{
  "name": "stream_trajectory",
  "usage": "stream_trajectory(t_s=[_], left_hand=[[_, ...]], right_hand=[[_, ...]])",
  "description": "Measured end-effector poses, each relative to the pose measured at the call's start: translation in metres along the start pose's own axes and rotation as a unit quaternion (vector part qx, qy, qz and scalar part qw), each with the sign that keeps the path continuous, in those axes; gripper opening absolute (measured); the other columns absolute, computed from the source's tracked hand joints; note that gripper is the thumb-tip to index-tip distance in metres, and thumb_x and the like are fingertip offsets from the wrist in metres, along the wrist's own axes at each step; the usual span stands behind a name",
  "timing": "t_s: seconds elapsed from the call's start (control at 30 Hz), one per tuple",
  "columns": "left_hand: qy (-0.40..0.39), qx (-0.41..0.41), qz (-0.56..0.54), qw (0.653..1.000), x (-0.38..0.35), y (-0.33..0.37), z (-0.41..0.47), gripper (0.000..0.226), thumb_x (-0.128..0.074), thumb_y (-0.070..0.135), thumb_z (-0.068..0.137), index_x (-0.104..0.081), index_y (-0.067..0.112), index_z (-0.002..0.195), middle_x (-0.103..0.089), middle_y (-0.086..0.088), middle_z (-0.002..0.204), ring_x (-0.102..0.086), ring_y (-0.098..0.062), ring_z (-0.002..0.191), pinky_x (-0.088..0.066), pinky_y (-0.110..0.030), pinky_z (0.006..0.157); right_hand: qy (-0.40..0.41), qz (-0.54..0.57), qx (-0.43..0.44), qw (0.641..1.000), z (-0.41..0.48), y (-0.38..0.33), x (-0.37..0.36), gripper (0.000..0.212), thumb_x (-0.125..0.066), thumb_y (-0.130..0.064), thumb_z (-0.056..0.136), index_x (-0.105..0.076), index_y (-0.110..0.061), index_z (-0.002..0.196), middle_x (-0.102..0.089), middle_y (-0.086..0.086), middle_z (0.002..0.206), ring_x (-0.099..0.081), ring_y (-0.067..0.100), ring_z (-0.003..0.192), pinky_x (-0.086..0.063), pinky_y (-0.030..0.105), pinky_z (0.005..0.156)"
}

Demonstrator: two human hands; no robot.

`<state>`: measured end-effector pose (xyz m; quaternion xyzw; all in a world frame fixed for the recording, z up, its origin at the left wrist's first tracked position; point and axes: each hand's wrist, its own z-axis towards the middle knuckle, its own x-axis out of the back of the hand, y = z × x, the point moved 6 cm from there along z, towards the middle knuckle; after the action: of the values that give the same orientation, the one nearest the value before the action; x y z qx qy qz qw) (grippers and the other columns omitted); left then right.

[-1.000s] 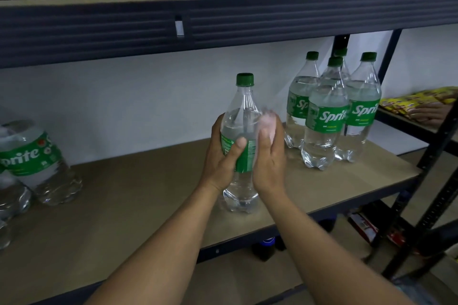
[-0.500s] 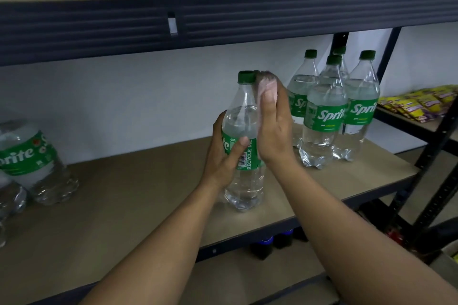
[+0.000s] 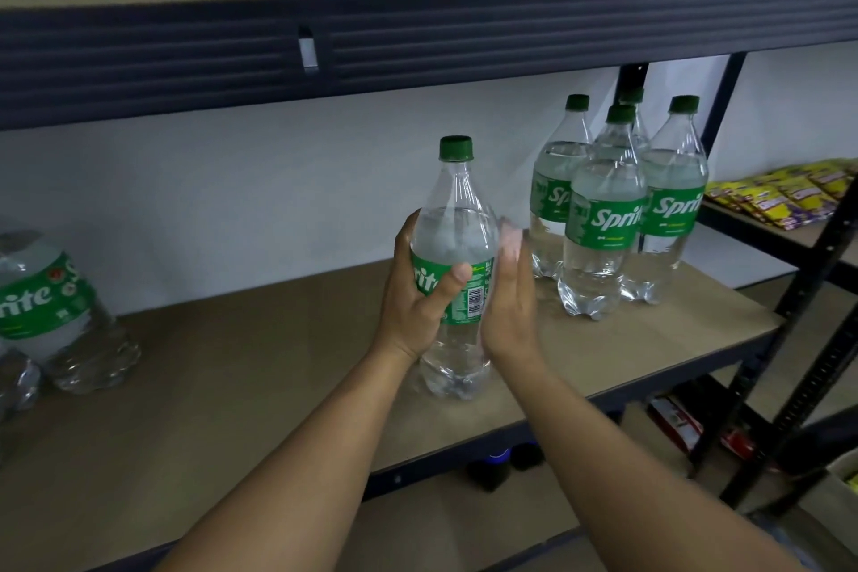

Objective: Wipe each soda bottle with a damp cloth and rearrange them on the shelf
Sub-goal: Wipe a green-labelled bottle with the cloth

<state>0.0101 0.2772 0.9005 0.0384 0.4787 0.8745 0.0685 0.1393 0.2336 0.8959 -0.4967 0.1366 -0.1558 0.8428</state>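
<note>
The left hand (image 3: 425, 297) is gripping a clear green-capped plastic soda bottle (image 3: 457, 223) at the brown shelf (image 3: 232, 386) front, the flat right hand (image 3: 508, 316) pressing a pale blurred cloth (image 3: 510, 239) against it; four grouped bottles (image 3: 608, 218) seem done, left-end bottles (image 3: 51, 311) are waiting.

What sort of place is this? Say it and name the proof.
Probably a shop or stockroom: a dark metal rack with board shelves, clear plastic Sprite bottles with green caps grouped upright, and yellow packets on the neighbouring rack.
</note>
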Motion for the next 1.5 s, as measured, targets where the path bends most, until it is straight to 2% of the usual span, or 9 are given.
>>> stream_trajectory(t_s=[0.2,0.33,0.5,0.57,0.8,0.97,1.13,1.3,1.5], left_hand=[[0.008,0.022,-0.057,0.998,-0.004,-0.003,0.001,0.07,-0.062,0.049,0.089,-0.043,0.017,0.148,-0.065,-0.003,0.133,-0.064,-0.028,0.123,-0.055,-0.039,0.095],[0.014,0.017,-0.048,0.999,-0.002,-0.004,0.002,0.08,-0.068,0.052,0.089,-0.04,0.012,0.152,-0.059,-0.014,0.14,-0.06,-0.035,0.128,-0.053,-0.053,0.103],[0.002,0.013,-0.046,0.999,-0.005,0.001,0.004,0.067,-0.067,0.042,0.085,-0.045,0.024,0.146,-0.066,0.003,0.132,-0.064,-0.024,0.125,-0.056,-0.041,0.099],[0.005,0.01,-0.044,0.999,-0.007,0.002,0.003,0.062,-0.067,0.043,0.084,-0.048,0.027,0.141,-0.069,0.009,0.125,-0.067,-0.018,0.12,-0.056,-0.032,0.094],[0.025,0.03,-0.047,0.998,-0.007,-0.002,0.0,0.064,-0.068,0.052,0.081,-0.049,0.037,0.141,-0.069,0.002,0.13,-0.067,-0.024,0.121,-0.057,-0.046,0.099],[0.033,0.018,-0.032,0.999,-0.008,0.003,-0.001,0.066,-0.068,0.052,0.083,-0.05,0.032,0.143,-0.068,0.004,0.131,-0.068,-0.022,0.12,-0.057,-0.044,0.099],[0.064,-0.02,0.006,0.998,-0.009,0.009,-0.006,0.073,-0.065,0.053,0.083,-0.049,0.017,0.145,-0.069,0.009,0.126,-0.068,-0.009,0.114,-0.054,-0.021,0.09],[0.088,-0.023,0.024,0.996,-0.009,0.012,-0.012,0.082,-0.056,0.072,0.089,-0.044,0.021,0.151,-0.065,0.004,0.136,-0.066,-0.013,0.121,-0.056,-0.034,0.098],[0.072,0.002,0.001,0.997,-0.008,0.007,-0.012,0.07,-0.052,0.056,0.095,-0.04,0.021,0.154,-0.064,0.002,0.138,-0.065,-0.02,0.125,-0.055,-0.052,0.102]], right_hand=[[-0.009,-0.013,0.109,0.994,0.043,-0.071,-0.005,0.043,-0.037,-0.037,0.113,-0.045,-0.022,0.152,-0.051,-0.034,0.123,-0.05,-0.029,0.11,-0.039,-0.002,0.087],[-0.005,-0.014,0.085,0.996,0.021,-0.037,-0.002,0.057,-0.036,-0.054,0.109,-0.041,-0.025,0.157,-0.055,-0.024,0.139,-0.049,-0.023,0.122,-0.04,0.001,0.094],[-0.034,0.029,-0.035,0.998,-0.031,0.04,0.0,0.053,-0.027,-0.056,0.112,-0.042,-0.031,0.156,-0.057,-0.015,0.147,-0.051,0.003,0.138,-0.043,0.038,0.118],[-0.035,0.038,-0.042,0.998,-0.026,0.033,0.0,0.048,-0.026,-0.053,0.113,-0.048,-0.031,0.15,-0.061,-0.019,0.139,-0.054,0.0,0.134,-0.044,0.03,0.115],[-0.039,-0.011,0.062,0.997,0.053,-0.054,-0.005,0.053,-0.033,-0.057,0.109,-0.046,-0.03,0.153,-0.054,-0.036,0.124,-0.05,-0.027,0.114,-0.04,0.0,0.091],[0.009,-0.012,0.101,0.995,0.029,-0.037,-0.002,0.056,-0.036,-0.057,0.106,-0.041,-0.034,0.157,-0.05,-0.026,0.149,-0.045,-0.016,0.134,-0.04,0.005,0.102],[0.014,0.013,-0.026,0.999,-0.037,0.033,0.0,0.051,-0.03,-0.064,0.108,-0.038,-0.047,0.155,-0.053,-0.035,0.143,-0.047,-0.013,0.135,-0.042,0.015,0.107],[-0.002,0.019,-0.02,1.0,-0.002,-0.001,-0.002,0.052,-0.033,-0.057,0.108,-0.045,-0.035,0.153,-0.057,-0.034,0.128,-0.049,-0.028,0.116,-0.039,0.003,0.093],[-0.024,-0.008,0.083,0.996,0.047,-0.067,-0.006,0.039,-0.042,-0.042,0.111,-0.049,-0.026,0.147,-0.054,-0.032,0.122,-0.051,-0.028,0.109,-0.04,-0.002,0.085]])
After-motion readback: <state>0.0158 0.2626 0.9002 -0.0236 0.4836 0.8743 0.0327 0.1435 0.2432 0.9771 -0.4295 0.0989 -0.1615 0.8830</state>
